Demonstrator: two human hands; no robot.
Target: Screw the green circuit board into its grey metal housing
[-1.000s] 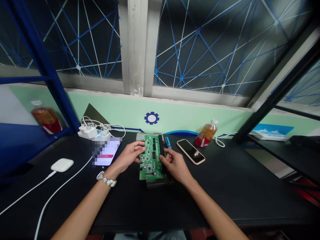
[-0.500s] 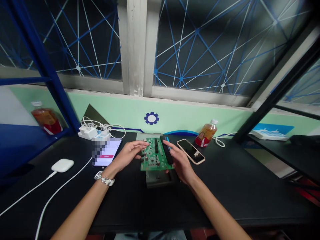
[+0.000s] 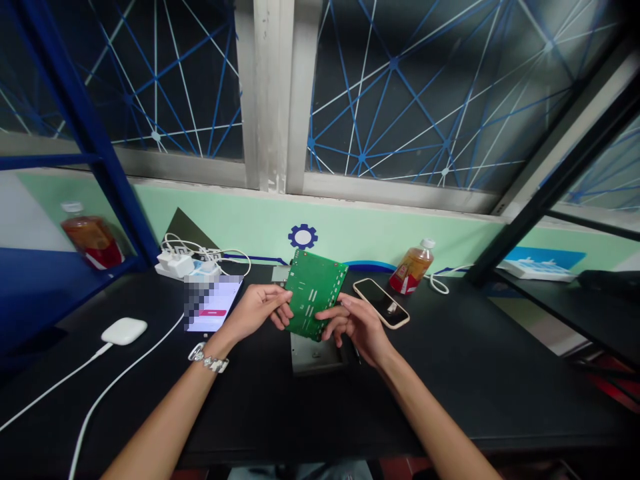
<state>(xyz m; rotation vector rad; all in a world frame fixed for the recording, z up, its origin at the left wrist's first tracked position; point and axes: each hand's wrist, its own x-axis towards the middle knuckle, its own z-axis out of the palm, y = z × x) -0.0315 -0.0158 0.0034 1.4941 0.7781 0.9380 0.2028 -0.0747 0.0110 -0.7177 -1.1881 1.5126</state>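
A green circuit board (image 3: 314, 287) is held up in front of me, tilted, with its flatter side of pale markings facing me. My left hand (image 3: 263, 308) pinches its left edge between thumb and fingers. At the lower right edge, my right hand (image 3: 357, 325) grips the board, thumb and fingers closed on it. Below the board lies a grey metal casing (image 3: 317, 360), partly covered by the board and my right hand. A thin dark tool-like item, too small to name, lies beside the casing near my right hand.
A phone (image 3: 381, 303) and a drink bottle (image 3: 413, 267) are to the right. On the left are a lit tablet-like screen (image 3: 220, 307), a power strip (image 3: 187, 267), and a white charging case (image 3: 124, 331) with cables. Shelf frames (image 3: 530, 233) flank the black table (image 3: 450, 393).
The circuit board has been turned over, from its side with components to its flatter side, and raised and tilted. My fingers have shifted along its edges.
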